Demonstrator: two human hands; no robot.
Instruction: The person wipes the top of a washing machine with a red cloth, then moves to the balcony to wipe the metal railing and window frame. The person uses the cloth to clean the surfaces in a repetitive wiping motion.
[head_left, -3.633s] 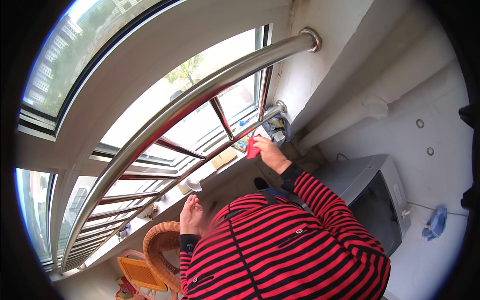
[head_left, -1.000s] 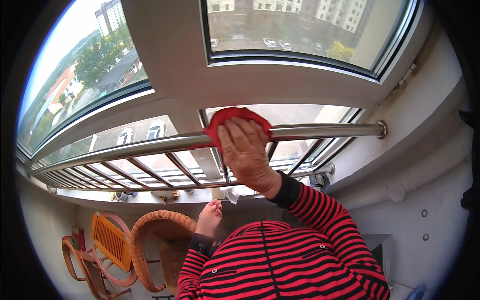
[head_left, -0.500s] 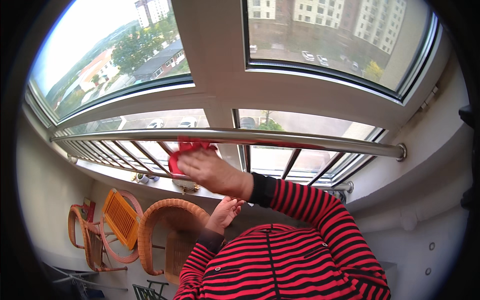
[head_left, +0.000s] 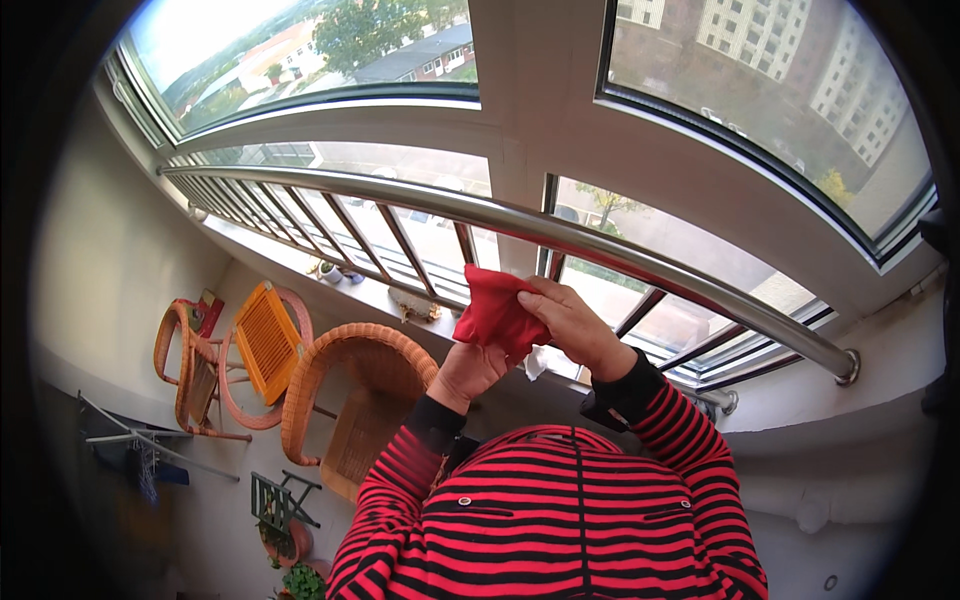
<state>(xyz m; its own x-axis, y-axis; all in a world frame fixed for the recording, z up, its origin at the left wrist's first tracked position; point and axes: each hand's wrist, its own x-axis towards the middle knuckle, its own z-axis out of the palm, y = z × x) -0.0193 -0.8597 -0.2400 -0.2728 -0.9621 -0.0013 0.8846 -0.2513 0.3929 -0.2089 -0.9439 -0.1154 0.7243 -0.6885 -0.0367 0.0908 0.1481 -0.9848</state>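
Metal railing [head_left: 620, 252] spans the view, wicker chair [head_left: 360, 425] lower left. Red cloth [head_left: 500, 308] is in front of the railing; right hand [head_left: 580, 328] pinches its edge. Left hand [head_left: 472, 370] is under it, fingers mostly hidden, can't tell grip.

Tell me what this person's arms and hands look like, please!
The left sleeve and right sleeve have red and black stripes and end in plain black cuffs. The left hand and right hand wear no gloves.
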